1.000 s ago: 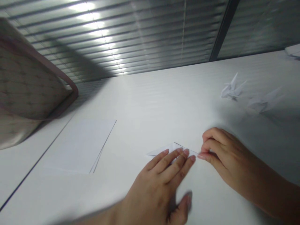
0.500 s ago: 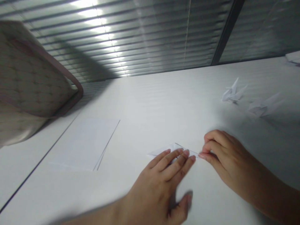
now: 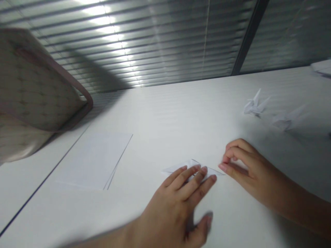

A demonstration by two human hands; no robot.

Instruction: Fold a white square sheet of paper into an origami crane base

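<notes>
A folded white paper [image 3: 192,167] lies on the white table [image 3: 178,117], a narrow pointed shape with its tip reaching right. My left hand [image 3: 176,203] rests on it, with the fingers spread and pressing down across its middle. My right hand [image 3: 245,165] sits at the right, its fingers curled close to the thumb. Its thumb and fingertips are just beside the paper's right tip, and nothing is between them. Part of the folded paper is hidden under my left fingers.
A stack of white paper sheets [image 3: 94,162] lies left of my hands. Several paper cranes, one [image 3: 254,106] and another [image 3: 284,120], stand at the right. A patterned fabric bag [image 3: 31,86] intrudes at the left. Slatted blinds [image 3: 129,44] rise behind the table.
My right hand has let go of the paper's tip and drawn slightly back and up. The paper's right tip now shows. My left hand stays on the paper.
</notes>
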